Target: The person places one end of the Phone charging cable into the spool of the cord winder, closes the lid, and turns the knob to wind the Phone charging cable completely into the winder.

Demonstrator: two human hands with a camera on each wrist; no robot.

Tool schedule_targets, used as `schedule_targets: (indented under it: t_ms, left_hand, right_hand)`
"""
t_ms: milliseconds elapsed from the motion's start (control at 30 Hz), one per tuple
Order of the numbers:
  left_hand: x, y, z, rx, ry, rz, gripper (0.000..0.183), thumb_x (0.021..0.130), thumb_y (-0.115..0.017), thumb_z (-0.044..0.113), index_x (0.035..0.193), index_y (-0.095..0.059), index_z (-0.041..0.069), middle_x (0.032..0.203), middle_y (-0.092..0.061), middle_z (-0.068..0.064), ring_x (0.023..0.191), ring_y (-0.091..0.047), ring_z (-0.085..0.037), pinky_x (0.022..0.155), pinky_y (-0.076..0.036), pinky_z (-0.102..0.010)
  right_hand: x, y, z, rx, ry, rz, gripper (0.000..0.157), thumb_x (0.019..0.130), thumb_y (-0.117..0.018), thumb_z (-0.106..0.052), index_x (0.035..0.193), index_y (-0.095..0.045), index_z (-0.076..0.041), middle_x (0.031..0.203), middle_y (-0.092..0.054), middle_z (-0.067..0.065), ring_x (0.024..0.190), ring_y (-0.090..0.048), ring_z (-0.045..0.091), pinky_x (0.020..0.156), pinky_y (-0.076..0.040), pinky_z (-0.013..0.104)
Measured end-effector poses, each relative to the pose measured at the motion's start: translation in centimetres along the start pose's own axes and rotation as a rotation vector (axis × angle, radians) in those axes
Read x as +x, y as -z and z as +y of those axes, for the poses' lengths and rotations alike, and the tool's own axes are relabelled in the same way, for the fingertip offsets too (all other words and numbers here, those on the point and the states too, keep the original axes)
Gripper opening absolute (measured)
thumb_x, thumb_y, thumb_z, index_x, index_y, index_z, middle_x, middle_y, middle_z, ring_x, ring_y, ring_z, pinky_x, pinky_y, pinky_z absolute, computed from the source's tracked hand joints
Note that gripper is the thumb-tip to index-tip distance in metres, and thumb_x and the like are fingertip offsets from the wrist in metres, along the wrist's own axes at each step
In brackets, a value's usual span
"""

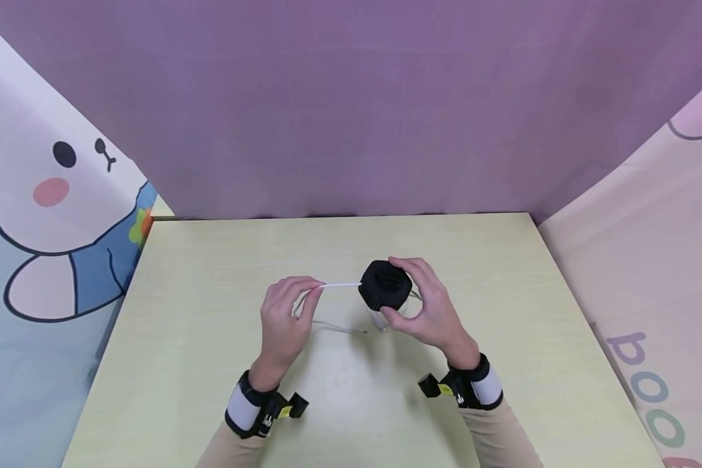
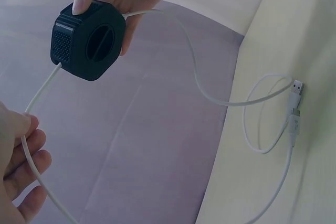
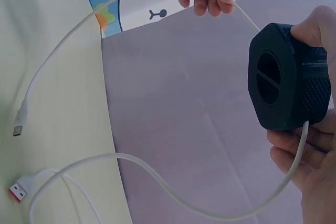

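A black hexagonal cable winder (image 1: 386, 286) with a round recessed knob is held above the table by my right hand (image 1: 435, 315), thumb and fingers around its edge. White USB cable (image 1: 340, 285) comes out of two opposite sides of the winder. My left hand (image 1: 286, 318) pinches the cable on the left side, between thumb and fingertips, and that stretch runs straight to the winder. From the left hand the rest of the cable loops down to a small USB-C plug (image 3: 18, 129). Beyond the winder's other side it sags to a USB-A plug (image 3: 18, 190) with a red insert.
A pale wooden table (image 1: 210, 390) lies beneath both hands. Behind it hangs a purple cloth (image 1: 339, 117); printed cloths (image 1: 47, 253) with cartoon figures and letters flank the sides. Each wrist wears a strapped camera (image 1: 295, 406).
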State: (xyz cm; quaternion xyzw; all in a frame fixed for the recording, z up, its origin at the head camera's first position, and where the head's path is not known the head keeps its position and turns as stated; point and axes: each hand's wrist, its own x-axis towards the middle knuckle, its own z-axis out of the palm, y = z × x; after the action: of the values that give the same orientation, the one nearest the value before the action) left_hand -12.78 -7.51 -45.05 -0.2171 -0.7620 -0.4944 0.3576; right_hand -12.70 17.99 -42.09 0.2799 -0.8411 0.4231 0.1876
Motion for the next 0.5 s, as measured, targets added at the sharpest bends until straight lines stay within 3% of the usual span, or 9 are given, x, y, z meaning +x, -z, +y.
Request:
schedule_targets:
  t_ms: [500]
  left_hand:
    - [-0.05, 0.73, -0.51, -0.025, 0.024, 0.044, 0.016, 0.081, -0.075, -0.006, 0.093, -0.074, 0.003, 0.09, -0.072, -0.009, 0.081, -0.065, -0.026, 0.076, -0.042, -0.034]
  right_hand:
    - [-0.3, 0.74, 0.52, -0.003, 0.01, 0.042, 0.07, 0.076, -0.075, -0.033, 0.134, -0.054, 0.0, 0.126, -0.058, 0.01, 0.115, -0.054, 0.024, 0.102, -0.04, 0.027]
